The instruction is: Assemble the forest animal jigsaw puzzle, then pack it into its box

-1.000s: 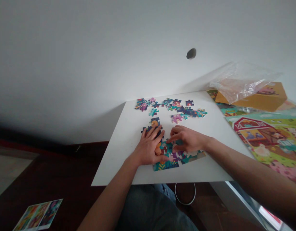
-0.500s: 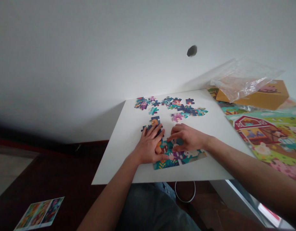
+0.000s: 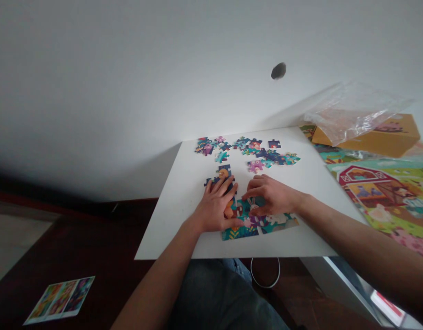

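My left hand [image 3: 214, 210] lies flat with spread fingers over the left side of a partly joined jigsaw puzzle [image 3: 237, 232], its thumb reaching across the lower part. Beside it, my right hand [image 3: 274, 196] has curled fingers, with thumb and index finger on a teal puzzle piece showing a white rabbit [image 3: 253, 203]. Part of that piece is covered by the hand. Dark blue pieces with an orange round figure [image 3: 224, 172] stick out beyond my left fingertips. Farther back lie several loose puzzle pieces, among them a pink one [image 3: 255, 166] and a teal one [image 3: 221, 156].
The white table [image 3: 170, 220] meets a wall with a round hole [image 3: 278, 71]. On the right are a yellow box [image 3: 397, 142], a clear plastic bag [image 3: 352, 112] and a farm picture [image 3: 386, 192]. A picture card [image 3: 60, 300] lies low on the left.
The view has shifted slightly, so everything appears a little farther right. Both hands keep nearly the same places on the puzzle; the right fingers have moved only very little, if at all.
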Action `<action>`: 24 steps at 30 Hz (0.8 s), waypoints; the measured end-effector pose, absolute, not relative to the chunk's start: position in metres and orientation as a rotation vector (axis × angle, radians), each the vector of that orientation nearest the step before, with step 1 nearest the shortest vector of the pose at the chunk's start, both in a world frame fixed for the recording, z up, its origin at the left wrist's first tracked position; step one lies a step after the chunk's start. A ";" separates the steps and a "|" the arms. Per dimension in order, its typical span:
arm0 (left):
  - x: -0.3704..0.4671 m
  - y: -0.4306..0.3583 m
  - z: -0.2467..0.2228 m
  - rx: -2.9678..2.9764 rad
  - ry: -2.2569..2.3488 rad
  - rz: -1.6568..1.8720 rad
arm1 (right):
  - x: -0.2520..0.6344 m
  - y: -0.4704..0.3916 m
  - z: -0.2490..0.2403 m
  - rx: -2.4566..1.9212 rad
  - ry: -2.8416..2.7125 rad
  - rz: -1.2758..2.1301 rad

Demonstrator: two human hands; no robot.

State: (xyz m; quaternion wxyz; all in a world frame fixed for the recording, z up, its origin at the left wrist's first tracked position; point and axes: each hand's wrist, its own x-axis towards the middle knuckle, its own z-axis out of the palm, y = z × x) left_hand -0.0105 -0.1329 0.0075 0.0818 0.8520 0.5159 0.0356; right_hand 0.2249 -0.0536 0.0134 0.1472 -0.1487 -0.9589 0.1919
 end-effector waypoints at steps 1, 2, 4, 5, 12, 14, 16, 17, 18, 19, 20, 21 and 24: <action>-0.010 -0.133 0.008 2.543 1.542 0.104 | 0.226 -0.054 0.015 -0.429 -2.763 0.552; -0.010 -0.133 0.008 2.541 1.544 0.103 | 0.226 -0.054 0.016 -0.429 -2.769 0.552; -0.010 -0.133 0.008 2.540 1.543 0.098 | 0.228 -0.055 0.018 -0.421 -2.786 0.556; -0.010 -0.133 0.009 2.540 1.542 0.094 | 0.228 -0.055 0.019 -0.414 -2.795 0.560; -0.013 -0.132 0.006 2.559 1.534 0.098 | 0.226 -0.053 0.014 -0.409 -2.785 0.620; -0.013 -0.132 0.006 2.566 1.528 0.098 | 0.226 -0.053 0.014 -0.418 -2.768 0.628; -0.014 -0.132 0.005 2.571 1.521 0.098 | 0.226 -0.054 0.014 -0.430 -2.760 0.635; -0.014 -0.132 0.005 2.573 1.519 0.098 | 0.226 -0.055 0.015 -0.435 -2.759 0.642; -0.014 -0.132 0.005 2.575 1.519 0.098 | 0.227 -0.055 0.015 -0.439 -2.760 0.651; -0.014 -0.132 0.005 2.574 1.522 0.097 | 0.227 -0.056 0.015 -0.444 -2.763 0.660; -0.014 -0.132 0.005 2.572 1.527 0.096 | 0.226 -0.056 0.016 -0.450 -2.767 0.668; -0.014 -0.132 0.004 2.570 1.535 0.098 | 0.226 -0.056 0.016 -0.460 -2.771 0.671; -0.013 -0.132 0.002 2.565 1.556 0.116 | 0.226 -0.055 0.016 -0.475 -2.786 0.665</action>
